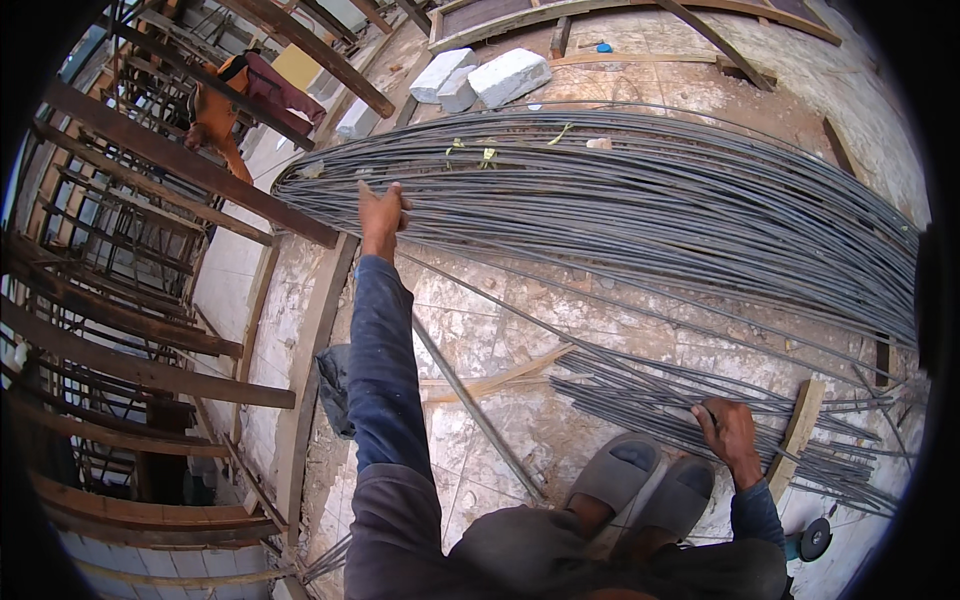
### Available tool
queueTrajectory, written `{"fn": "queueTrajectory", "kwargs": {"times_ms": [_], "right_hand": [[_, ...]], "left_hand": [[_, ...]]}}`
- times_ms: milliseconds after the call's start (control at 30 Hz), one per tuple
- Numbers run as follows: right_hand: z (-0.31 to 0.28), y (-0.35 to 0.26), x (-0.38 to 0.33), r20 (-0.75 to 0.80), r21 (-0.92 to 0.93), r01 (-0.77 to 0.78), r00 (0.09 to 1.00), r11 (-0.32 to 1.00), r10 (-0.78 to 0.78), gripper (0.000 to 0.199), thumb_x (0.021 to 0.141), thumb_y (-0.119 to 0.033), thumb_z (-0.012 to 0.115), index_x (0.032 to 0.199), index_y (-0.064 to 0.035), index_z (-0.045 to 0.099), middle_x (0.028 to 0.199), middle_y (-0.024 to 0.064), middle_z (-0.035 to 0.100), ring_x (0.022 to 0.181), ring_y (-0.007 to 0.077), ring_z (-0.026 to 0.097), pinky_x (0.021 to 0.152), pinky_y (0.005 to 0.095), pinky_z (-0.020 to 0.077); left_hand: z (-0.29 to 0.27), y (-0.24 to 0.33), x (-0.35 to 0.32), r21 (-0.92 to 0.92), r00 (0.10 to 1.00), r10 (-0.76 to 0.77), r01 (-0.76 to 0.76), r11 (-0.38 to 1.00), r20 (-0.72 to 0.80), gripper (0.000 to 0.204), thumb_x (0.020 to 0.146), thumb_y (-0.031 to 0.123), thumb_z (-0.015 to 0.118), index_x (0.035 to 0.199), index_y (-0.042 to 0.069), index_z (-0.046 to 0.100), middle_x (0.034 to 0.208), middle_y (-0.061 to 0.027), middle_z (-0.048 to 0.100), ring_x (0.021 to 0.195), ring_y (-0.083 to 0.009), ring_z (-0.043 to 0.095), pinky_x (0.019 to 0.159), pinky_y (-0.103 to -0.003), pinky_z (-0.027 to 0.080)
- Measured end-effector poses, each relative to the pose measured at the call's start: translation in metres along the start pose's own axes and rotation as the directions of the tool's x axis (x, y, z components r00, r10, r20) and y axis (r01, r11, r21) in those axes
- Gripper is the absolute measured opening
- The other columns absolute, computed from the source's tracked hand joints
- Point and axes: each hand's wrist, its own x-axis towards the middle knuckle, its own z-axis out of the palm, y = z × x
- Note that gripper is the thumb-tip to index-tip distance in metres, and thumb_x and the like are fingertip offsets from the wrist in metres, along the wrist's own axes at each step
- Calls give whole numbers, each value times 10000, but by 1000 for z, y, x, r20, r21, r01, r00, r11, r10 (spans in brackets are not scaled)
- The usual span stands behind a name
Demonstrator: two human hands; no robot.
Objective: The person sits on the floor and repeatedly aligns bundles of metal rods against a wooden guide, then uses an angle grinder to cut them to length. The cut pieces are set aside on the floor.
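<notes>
- Head view: the left hand [382, 212] is stretched far out ahead on a blue-sleeved arm, its fingers curled down onto the near edge of a big bundle of steel reinforcing rods [640, 200]; whether they close right around a rod I cannot tell.
- The right hand [730, 432] is low and close to the body, fingers bent and pressing on a smaller pile of thin rods [700, 410] that lies just beside a pair of grey slippers [645, 485].
- Beyond the left hand, past the big bundle, lie white building blocks [490, 75] and some timber strips.
- To the left of the left hand run dark wooden beams [190, 165] over tied rebar cages [140, 230], with another person in an orange top [225, 110] bent over there.
- Between the two hands a single loose rod [480, 420] crosses the cracked concrete floor [480, 310] diagonally, next to a thin wooden slat.
- Just right of the right hand a short wooden plank [800, 425] lies across the small pile; an angle grinder [812, 540] sits below that hand, near the picture's edge.
- The big bundle's long axis runs left to right, curving down toward the right, with its ends fanned out by the left hand.
- The small pile points the same way, sloping down to the right past the right hand.
</notes>
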Motion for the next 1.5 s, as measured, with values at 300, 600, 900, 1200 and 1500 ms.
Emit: {"fn": "queueTrajectory", "kwargs": {"times_ms": [300,600,900,1200,1500], "right_hand": [[21,28,-25,25,-63,-26,999,998,28,230,870,-197,706,735,-25,635,616,196,585,587,402,582,548,462,428],[3,46,-38,-9,-22,-31,999,999,31,253,880,-210,688,707,-40,618,614,201,564,594,416,580,544,477,418],[-25,71,-61,-42,-33,-65,997,997,63,268,863,-240,684,692,-45,621,629,196,585,612,418,587,558,487,426],[-48,63,-60,-147,-126,-127,983,984,108,301,828,-276,741,686,-36,626,624,173,586,587,379,588,544,457,422],[-69,65,-49,-226,-191,-61,974,980,16,347,817,-263,760,639,-33,571,569,157,515,518,373,527,510,451,375]], "left_hand": [[-77,0,99,279,947,-320,306,910,6,709,887,48,548,1472,-22,153,644,-85,633,433,-126,451,360,-302,300],[-75,-18,84,285,986,-163,165,944,-31,656,848,26,519,1424,-3,208,612,-93,619,390,-126,434,339,-320,269],[-25,-1,42,913,992,114,8,408,-59,592,907,315,604,1461,167,458,1310,-216,606,1240,-371,558,1019,-493,441],[-13,-88,-4,857,861,-106,-469,211,498,527,933,555,554,1268,160,651,1334,-165,563,1267,-377,515,1052,-470,432],[-8,-127,-21,804,814,36,-579,133,580,541,1001,529,386,1206,116,668,1260,-116,608,1235,-334,521,1088,-502,327]]}}
